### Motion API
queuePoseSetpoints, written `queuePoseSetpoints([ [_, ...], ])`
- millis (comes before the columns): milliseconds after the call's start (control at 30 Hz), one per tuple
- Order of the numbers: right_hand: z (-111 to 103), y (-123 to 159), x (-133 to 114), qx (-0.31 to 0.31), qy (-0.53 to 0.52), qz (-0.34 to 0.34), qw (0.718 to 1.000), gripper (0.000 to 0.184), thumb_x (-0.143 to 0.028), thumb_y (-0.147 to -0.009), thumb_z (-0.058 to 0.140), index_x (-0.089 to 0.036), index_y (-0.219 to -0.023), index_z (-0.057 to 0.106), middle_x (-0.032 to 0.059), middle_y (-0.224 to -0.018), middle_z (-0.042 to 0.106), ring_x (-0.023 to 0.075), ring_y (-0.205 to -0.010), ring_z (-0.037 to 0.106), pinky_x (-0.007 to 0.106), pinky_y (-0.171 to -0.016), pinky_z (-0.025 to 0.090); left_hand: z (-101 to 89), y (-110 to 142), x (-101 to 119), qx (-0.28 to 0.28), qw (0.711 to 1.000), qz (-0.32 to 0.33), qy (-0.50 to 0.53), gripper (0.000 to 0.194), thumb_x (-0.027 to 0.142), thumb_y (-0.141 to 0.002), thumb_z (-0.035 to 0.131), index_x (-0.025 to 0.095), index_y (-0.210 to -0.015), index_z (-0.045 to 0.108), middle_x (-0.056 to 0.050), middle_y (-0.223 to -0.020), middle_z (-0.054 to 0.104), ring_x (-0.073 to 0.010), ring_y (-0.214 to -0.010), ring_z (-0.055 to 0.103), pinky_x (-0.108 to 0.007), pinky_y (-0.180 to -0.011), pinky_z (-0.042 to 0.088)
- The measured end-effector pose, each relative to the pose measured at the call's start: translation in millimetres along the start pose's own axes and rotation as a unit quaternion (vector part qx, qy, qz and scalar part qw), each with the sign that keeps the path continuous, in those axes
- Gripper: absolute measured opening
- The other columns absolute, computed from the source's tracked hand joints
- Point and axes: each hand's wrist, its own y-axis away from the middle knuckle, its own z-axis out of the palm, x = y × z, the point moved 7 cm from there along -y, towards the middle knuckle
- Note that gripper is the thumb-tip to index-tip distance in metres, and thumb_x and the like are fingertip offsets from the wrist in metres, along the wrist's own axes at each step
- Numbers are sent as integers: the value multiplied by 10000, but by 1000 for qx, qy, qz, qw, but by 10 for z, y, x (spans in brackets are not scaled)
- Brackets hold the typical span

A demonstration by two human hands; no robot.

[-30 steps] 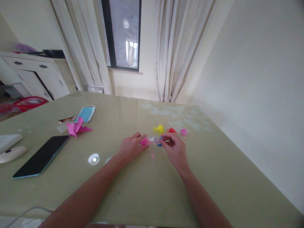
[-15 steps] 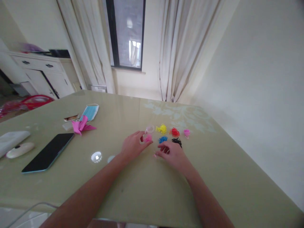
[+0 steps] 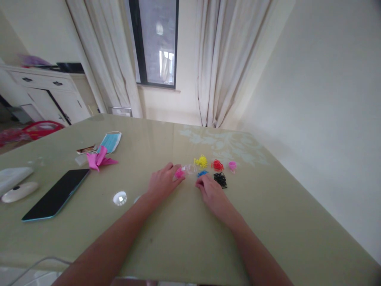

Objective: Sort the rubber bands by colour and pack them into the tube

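My left hand (image 3: 163, 182) is closed round a small clear container (image 3: 190, 169) that lies tilted on the table. Bright pink rubber bands (image 3: 179, 172) show at its end nearest my fingers. My right hand (image 3: 213, 195) has its fingertips pinched together just in front of a blue heap of rubber bands (image 3: 203, 173); anything between them is hidden. Beside that hand lies a black heap of bands (image 3: 220, 180). Farther back are a yellow heap (image 3: 201, 161), a red heap (image 3: 217, 165) and a small pink cup-shaped piece (image 3: 232, 166).
On the left of the table (image 3: 184, 246) lie a phone (image 3: 56, 194), a white oval object (image 3: 20, 192), a pink folded-paper shape (image 3: 100, 159) and a blue face mask (image 3: 110, 142). A round shiny disc (image 3: 120, 198) sits left of my left forearm. A wall (image 3: 327, 119) borders the right side.
The clear container has tipped, and its pink bands have shifted left with my left hand. My right fingers have closed and moved up towards the blue heap; the small pink piece near them no longer shows.
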Motion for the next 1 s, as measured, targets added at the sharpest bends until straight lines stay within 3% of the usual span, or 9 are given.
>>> queuePoseSetpoints([
  [100,-253,-14,18,119,-90,1,989,121,-261,-1025,555,-211,-945,632,55,-892,689,210,-825,654,326,-761,516,29,9,14,-15,1000,14,-22,377,514,-1007,547,321,-1313,651,-71,-1205,687,-249,-918,728,-313,-701,478],
  [200,-377,-4,-62,160,-118,-21,980,139,-309,-1017,590,-228,-937,670,46,-881,706,202,-799,657,322,-746,524,59,27,50,-25,999,33,-21,363,490,-1018,530,319,-1318,641,-80,-1192,675,-244,-929,722,-309,-703,480],
  [367,-416,53,-177,181,-56,-53,980,201,-339,-1025,599,-255,-928,755,55,-883,719,212,-815,677,340,-783,538,73,57,114,-24,997,64,-38,337,428,-1037,503,302,-1323,629,-92,-1194,665,-252,-951,718,-316,-691,478],
  [633,-354,86,-226,144,3,-108,984,224,-332,-1037,591,-247,-933,771,58,-861,745,223,-824,689,345,-784,542,79,71,199,-31,995,77,-53,289,386,-1042,499,279,-1270,640,-100,-1190,664,-245,-931,723,-315,-681,467],
  [867,-481,6,-65,147,-168,-68,972,170,-309,-995,637,-278,-1003,804,58,-1019,781,225,-971,723,388,-920,571,79,42,185,-20,998,50,-15,310,452,-1023,536,267,-1246,647,-83,-1186,671,-246,-941,725,-308,-695,477],
  [933,-520,-31,87,160,-241,-33,957,171,-370,-958,685,-264,-1029,799,71,-1044,771,219,-955,724,377,-871,592,60,50,201,-8,999,34,18,354,507,-1012,545,256,-1238,652,-75,-1159,683,-250,-935,724,-316,-715,488],
  [1000,-551,-58,227,170,-286,4,943,300,-441,-871,775,-253,-1105,780,84,-1083,759,209,-900,719,344,-772,599,43,73,273,-4,998,22,51,383,550,-997,556,246,-1203,663,-67,-1121,694,-245,-924,722,-316,-732,493],
])
